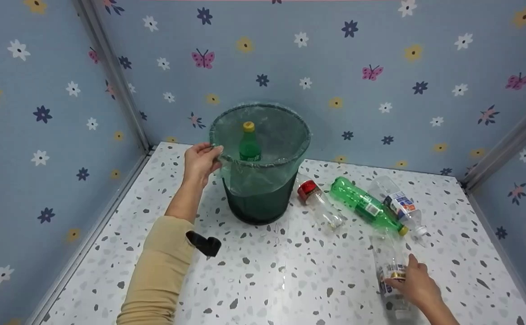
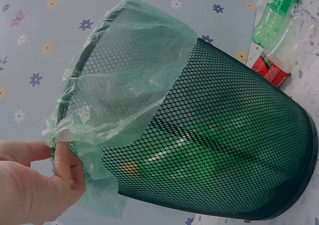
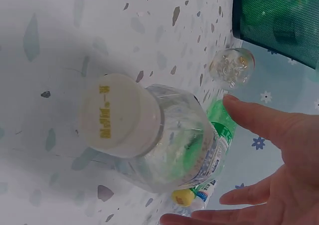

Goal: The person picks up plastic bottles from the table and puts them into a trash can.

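Note:
A black mesh waste bin (image 1: pixel 260 210) stands upright, lined with a thin green plastic bag (image 2: pixel 134 70) folded over its rim. My left hand (image 1: pixel 200 163) pinches the bag and rim at the bin's left side. Inside leans a green bottle (image 1: pixel 249 145) with a yellow cap. On the right, my right hand (image 1: pixel 418 283) is beside a clear plastic bottle (image 1: pixel 385 253) lying on the table. In the right wrist view, that bottle's white cap (image 3: pixel 122 116) faces the camera, and the fingers are spread, not curled round it.
A clear bottle with a red label (image 1: pixel 321 205) lies beside the bin. Right of it lie a green bottle (image 1: pixel 362 203) and another clear bottle (image 1: pixel 400 205), touching or nearly so. Flowered panels (image 1: pixel 335 67) enclose the speckled white table (image 1: pixel 263 275). A black strap piece (image 1: pixel 204 243) shows by the left sleeve.

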`<state>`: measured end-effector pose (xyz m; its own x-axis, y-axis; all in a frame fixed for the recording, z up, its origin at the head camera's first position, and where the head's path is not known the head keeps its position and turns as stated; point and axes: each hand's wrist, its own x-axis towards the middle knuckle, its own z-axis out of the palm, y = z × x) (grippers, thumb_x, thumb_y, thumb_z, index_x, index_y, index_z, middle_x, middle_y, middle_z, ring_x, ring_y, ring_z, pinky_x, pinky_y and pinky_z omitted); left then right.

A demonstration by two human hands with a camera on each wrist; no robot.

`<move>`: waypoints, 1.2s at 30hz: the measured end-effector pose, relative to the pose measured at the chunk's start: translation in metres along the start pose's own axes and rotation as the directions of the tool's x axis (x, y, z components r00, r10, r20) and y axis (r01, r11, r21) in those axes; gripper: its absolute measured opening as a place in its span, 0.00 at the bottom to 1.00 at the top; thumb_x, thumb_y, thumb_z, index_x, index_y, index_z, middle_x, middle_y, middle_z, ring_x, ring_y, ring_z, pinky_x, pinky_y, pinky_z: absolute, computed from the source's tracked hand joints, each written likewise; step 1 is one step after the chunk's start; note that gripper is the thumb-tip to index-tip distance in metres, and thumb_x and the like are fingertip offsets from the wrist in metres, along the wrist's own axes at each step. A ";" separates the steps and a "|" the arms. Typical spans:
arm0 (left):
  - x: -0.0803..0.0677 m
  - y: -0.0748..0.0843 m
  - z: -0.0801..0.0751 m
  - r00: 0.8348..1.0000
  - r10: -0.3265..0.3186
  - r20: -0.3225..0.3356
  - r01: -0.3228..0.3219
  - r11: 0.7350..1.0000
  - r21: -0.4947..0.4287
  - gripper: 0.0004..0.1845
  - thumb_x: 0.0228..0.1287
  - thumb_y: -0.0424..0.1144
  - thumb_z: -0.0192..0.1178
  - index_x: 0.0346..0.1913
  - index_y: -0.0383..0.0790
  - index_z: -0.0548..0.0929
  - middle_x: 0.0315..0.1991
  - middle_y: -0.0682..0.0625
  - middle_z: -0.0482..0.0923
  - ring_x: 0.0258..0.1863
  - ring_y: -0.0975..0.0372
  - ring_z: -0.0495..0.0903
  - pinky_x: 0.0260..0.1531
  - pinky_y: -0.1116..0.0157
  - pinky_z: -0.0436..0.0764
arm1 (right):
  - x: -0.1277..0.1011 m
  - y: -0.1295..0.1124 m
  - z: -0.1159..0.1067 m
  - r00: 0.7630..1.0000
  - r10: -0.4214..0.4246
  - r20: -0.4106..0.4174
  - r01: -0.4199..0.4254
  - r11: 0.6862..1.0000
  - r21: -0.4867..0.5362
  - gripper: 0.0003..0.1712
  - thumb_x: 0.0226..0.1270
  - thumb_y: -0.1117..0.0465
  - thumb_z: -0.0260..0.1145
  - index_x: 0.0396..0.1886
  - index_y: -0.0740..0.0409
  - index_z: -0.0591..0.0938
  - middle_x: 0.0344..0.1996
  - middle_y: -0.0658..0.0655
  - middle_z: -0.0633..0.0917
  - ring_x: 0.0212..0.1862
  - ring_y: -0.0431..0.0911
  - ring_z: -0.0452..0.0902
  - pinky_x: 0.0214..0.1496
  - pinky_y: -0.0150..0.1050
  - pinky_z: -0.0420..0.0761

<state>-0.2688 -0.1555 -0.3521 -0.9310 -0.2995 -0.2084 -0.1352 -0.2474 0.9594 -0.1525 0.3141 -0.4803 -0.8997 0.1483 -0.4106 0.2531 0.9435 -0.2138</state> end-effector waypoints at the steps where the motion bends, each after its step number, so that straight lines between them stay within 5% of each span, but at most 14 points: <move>1: 0.000 0.000 0.000 1.000 0.000 -0.001 0.000 1.000 -0.003 0.24 0.61 0.32 0.54 0.58 0.32 0.61 0.43 0.46 0.66 0.35 0.63 0.70 0.34 0.68 0.74 | 0.001 0.001 0.000 1.000 0.004 0.008 -0.004 1.000 0.007 0.66 0.42 0.35 0.67 0.59 0.83 0.46 0.49 0.85 0.57 0.46 0.71 0.65 0.42 0.58 0.69; 9: 0.001 0.000 0.000 1.000 -0.010 -0.013 0.010 1.000 0.001 0.23 0.60 0.32 0.55 0.57 0.32 0.63 0.41 0.47 0.67 0.34 0.63 0.71 0.35 0.68 0.75 | 0.003 0.004 0.005 0.999 0.015 0.052 -0.018 0.998 0.052 0.66 0.43 0.36 0.67 0.59 0.84 0.45 0.48 0.85 0.59 0.48 0.72 0.63 0.45 0.59 0.67; 26: -0.001 0.002 -0.001 0.999 -0.026 0.019 0.026 0.999 -0.026 0.24 0.61 0.32 0.54 0.59 0.32 0.61 0.46 0.45 0.65 0.35 0.62 0.70 0.32 0.70 0.74 | 0.000 0.004 0.016 0.999 -0.028 -0.021 0.029 0.998 0.050 0.57 0.48 0.43 0.68 0.56 0.86 0.51 0.47 0.83 0.65 0.48 0.70 0.64 0.44 0.56 0.70; 36: 0.001 0.002 -0.001 0.999 -0.042 0.015 0.043 0.999 -0.024 0.25 0.61 0.32 0.54 0.60 0.32 0.60 0.53 0.41 0.65 0.44 0.59 0.70 0.44 0.64 0.73 | 0.000 0.001 0.015 1.000 -0.020 -0.014 0.021 0.997 0.073 0.53 0.46 0.49 0.70 0.54 0.84 0.54 0.43 0.80 0.68 0.44 0.65 0.69 0.41 0.54 0.70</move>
<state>-0.2694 -0.1575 -0.3502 -0.9293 -0.2753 -0.2463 -0.1667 -0.2822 0.9447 -0.1471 0.3107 -0.4940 -0.9095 0.1333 -0.3937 0.2591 0.9225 -0.2862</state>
